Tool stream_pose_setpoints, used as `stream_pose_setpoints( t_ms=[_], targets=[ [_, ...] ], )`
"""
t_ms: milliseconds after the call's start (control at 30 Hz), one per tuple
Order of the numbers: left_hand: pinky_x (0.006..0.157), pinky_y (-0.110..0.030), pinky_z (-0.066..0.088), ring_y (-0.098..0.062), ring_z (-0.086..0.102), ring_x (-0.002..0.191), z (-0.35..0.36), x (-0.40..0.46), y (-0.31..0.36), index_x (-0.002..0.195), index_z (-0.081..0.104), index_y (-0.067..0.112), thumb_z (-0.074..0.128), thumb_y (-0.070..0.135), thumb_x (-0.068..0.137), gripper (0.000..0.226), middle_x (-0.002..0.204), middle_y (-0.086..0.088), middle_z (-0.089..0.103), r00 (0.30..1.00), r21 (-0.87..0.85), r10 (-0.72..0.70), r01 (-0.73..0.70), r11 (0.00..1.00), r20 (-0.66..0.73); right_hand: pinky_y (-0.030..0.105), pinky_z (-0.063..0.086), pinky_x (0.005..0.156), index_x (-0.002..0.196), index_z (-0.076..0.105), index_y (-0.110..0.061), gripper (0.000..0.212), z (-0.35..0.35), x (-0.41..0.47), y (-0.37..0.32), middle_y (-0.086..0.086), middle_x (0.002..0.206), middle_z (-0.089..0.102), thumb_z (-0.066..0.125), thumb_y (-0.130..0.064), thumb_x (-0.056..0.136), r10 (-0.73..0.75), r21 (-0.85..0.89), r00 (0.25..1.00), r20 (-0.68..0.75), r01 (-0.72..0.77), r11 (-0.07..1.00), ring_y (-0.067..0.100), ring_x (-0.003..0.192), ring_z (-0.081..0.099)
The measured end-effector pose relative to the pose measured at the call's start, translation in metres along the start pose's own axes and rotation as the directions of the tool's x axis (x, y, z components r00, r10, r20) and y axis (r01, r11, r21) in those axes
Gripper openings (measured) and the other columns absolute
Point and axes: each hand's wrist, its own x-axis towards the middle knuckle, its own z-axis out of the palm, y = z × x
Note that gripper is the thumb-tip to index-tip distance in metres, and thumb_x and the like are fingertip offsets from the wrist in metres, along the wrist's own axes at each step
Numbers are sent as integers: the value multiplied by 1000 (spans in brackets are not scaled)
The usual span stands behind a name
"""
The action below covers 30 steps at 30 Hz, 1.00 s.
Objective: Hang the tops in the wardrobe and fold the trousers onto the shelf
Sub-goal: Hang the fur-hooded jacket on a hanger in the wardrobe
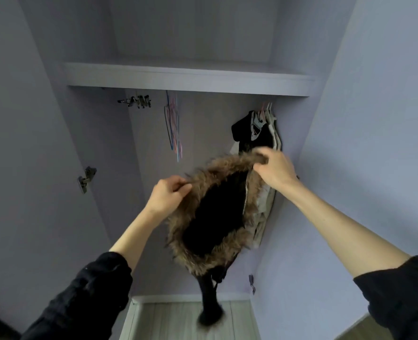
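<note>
Left hand (167,193), right hand (273,169) grip fur-trimmed coat (213,217) inside wardrobe (190,78)

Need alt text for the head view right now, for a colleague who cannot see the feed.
Two bare hands, left hand and right hand, grip the brown fur trim of a black hooded coat held up inside an open lilac wardrobe. Behind it, dark and pale tops hang at the right, empty thin wire hangers near the middle, under a white shelf.
</note>
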Motion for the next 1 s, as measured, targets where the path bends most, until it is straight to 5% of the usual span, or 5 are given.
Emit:
stream_pose_setpoints(
  t_ms=[200, 333, 500, 767, 1000],
  targets=[
    [71, -26, 41, -16, 54, 76, -14, 16, 37, 87, 56, 12, 55, 18, 94, 9, 82, -8, 63, 978, 22, 178, -182, 983, 104, 35, 38, 78, 121, 57, -24, 28, 26, -18, 34, -1, 96, 59, 54, -30, 95, 85, -290, 915, 395, 37, 956, 25, 98, 55],
    [72, -18, 41, -12, 57, 80, -4, 15, 45, 83, 56, 22, 56, 13, 92, 13, 80, 4, 63, 929, 104, 245, -283, 954, 278, 28, 42, 96, 123, 55, -21, 43, 36, -26, 14, -6, 121, 55, 69, -33, 84, -90, 125, 847, 523, 28, 992, 13, 116, 49],
    [73, -16, 43, -11, 60, 78, 4, 7, 45, 81, 57, 22, 57, 12, 92, 14, 78, 8, 64, 918, 121, 257, -304, 945, 301, 41, 49, 85, 93, 70, -5, 16, 54, -32, 1, 8, 93, 71, 71, -17, 81, -186, 251, 901, 392, 90, 964, 22, 92, 65],
    [80, -26, 42, -12, 58, 90, 2, -13, -11, 103, 64, 17, 72, 37, 79, 32, 91, 6, 63, 953, 299, -12, -83, 951, 303, 21, 41, 74, 98, 66, -6, 12, 36, -18, -24, 2, 90, 63, 56, -7, 92, -288, 325, 892, 348, 173, 930, 14, 86, 58],
    [78, -40, 50, -36, 62, 93, -1, -4, -24, 102, 68, 17, 64, 31, 85, 23, 98, -10, 70, 1000, 482, -14, 11, 876, 3, 34, 45, 85, 101, 67, -10, 13, 40, 12, -22, 1, 95, 64, 58, -15, 92, -326, 264, 893, 309, 249, 932, 21, 97, 60]
  ],
)
